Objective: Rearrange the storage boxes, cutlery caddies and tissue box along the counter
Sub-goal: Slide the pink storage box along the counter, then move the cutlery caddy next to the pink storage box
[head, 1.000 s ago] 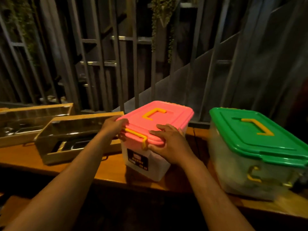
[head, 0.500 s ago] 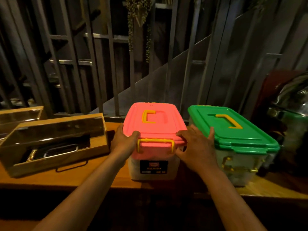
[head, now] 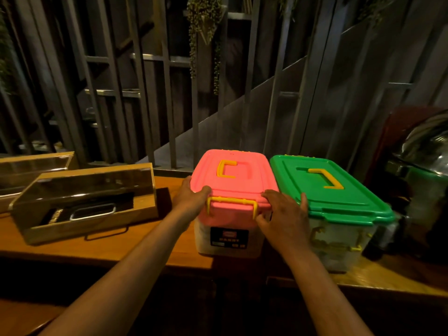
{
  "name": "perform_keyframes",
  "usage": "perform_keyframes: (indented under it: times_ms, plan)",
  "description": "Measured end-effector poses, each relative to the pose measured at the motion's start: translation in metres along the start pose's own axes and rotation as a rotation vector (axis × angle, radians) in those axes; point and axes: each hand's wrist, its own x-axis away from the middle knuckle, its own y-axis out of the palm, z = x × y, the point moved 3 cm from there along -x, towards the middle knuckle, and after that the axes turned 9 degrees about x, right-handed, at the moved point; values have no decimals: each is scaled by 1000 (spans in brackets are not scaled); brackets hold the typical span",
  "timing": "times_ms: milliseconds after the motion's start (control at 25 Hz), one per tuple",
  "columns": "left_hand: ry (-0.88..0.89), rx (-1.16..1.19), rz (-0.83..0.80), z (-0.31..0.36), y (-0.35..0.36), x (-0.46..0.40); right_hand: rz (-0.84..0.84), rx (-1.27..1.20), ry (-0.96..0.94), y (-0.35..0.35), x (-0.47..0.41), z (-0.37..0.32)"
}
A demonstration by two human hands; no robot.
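Note:
A clear storage box with a pink lid (head: 238,185) and yellow handle stands on the wooden counter (head: 116,246). My left hand (head: 191,198) grips its near left corner and my right hand (head: 283,214) grips its near right corner, squeezed between it and the green-lidded storage box (head: 339,202). The two boxes stand side by side, touching or nearly so. Left of them sits a wooden cutlery caddy (head: 82,202) with a clear cover, and a second caddy (head: 31,166) lies behind it at the far left. No tissue box is in view.
A shiny metal pot with a lid (head: 426,170) stands at the far right beside the green box. Metal railings and a hanging plant (head: 206,32) rise behind the counter. The counter's front edge runs just under my forearms.
The pink-lidded box has slid right and turned square, ending up against the green-lidded box. Both hands stayed on its near corners and the view shifted right.

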Motion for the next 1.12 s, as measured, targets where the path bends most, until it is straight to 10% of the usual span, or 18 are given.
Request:
perform_keyframes:
  times_ms: [560, 800, 1120]
  plan:
    - [329, -459, 73, 9, -17, 25, -80, -42, -39, -5, 0, -17]
    - [640, -792, 244, -2, -117, 46, -55, -189, -159, -1, -1, -134]
    - [518, -1063, 284, -55, -316, -1, -176, -348, -186, 72, 2, -337]
